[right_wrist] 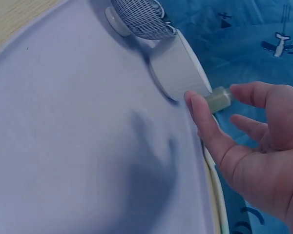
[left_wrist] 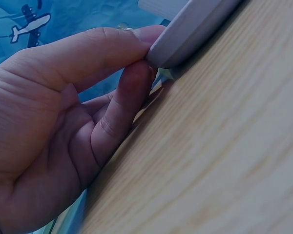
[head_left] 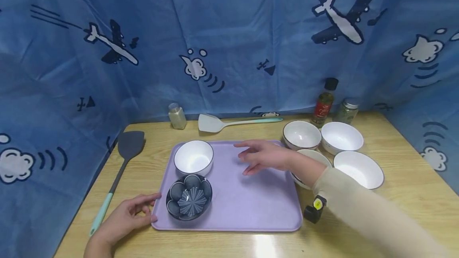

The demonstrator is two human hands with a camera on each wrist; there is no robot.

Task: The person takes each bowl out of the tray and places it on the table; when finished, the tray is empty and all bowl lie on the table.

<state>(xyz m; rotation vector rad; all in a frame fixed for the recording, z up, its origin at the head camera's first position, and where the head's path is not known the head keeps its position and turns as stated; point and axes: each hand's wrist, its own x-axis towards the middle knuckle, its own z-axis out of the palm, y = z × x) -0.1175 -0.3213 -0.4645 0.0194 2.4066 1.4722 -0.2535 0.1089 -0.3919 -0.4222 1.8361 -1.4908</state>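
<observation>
A blue airplane-print curtain (head_left: 229, 31) rises behind the lilac tray (head_left: 247, 212); a wood-grain table (head_left: 147, 166) lies under it. Above the tray hangs the right hand (head_left: 265, 155), fingers spread; the left hand (head_left: 125, 215) pinches the tray's left edge. A dark bowl (head_left: 191, 201) and white bowl (head_left: 193, 157) stand on its left side.

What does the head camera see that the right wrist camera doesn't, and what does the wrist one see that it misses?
Only the head view: the left hand, black spatula and bottle.
Only the right wrist view: the checked outside of the dark bowl and its pale foot.
Both: the right hand, tray, dark bowl, white bowl beside it and curtain.
</observation>
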